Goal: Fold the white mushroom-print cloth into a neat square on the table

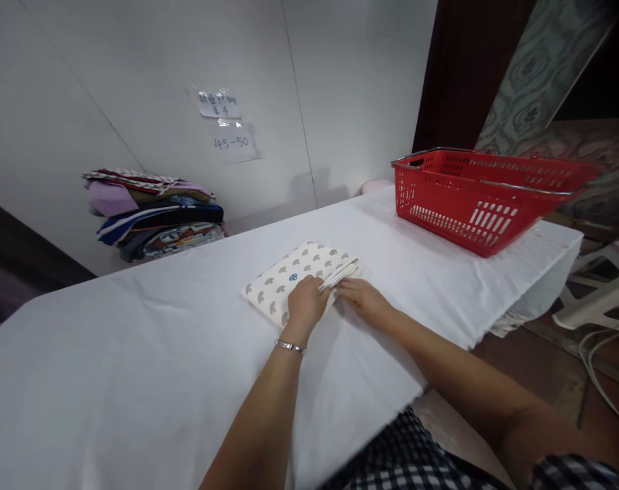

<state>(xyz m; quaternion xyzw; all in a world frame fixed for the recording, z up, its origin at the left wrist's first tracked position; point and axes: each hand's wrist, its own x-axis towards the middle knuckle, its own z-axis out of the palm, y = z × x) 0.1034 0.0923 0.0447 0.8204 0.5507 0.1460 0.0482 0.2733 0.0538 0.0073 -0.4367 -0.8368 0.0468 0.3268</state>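
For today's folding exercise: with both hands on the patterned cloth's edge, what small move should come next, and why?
Probably press the layered edge flat. The left hand rests on the folded cloth and the right hand pinches its edge, where the layers look slightly lifted and uneven. The cloth is already a compact rectangle on the table, so smoothing seems the remaining step.
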